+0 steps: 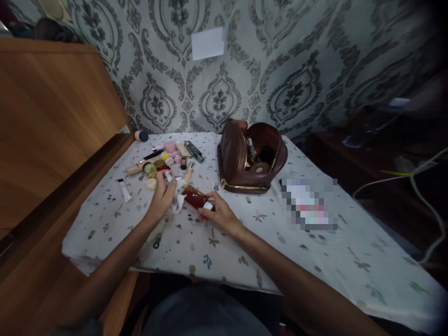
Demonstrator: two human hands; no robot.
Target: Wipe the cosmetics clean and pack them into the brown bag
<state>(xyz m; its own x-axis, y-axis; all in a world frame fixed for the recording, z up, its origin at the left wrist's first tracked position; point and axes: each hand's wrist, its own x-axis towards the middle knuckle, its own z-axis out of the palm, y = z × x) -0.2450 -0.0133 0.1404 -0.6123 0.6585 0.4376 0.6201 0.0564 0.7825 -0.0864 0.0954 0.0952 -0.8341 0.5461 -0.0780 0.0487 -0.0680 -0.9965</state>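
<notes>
A reddish-brown bottle (194,198) with a white cap is over the near-middle part of the cloth-covered surface (245,254), left of the bag; whether it touches the cloth cannot be told. The right hand (220,212) has its grip closed round the capped end. The left hand's (161,198) grip is pinched on a crumpled white tissue (179,204) at the bottle's other end. Just beyond the left hand, crowding it, lies a cluster of cosmetics (150,168), with a dark green tube (194,150) at its far edge and a small white tube (124,190) apart to the left. An open brown bag (233,158) stands beyond the right hand; a pixelated flat object (308,205) lies right of it. Pale marks on the green tube are too small to read.
</notes>
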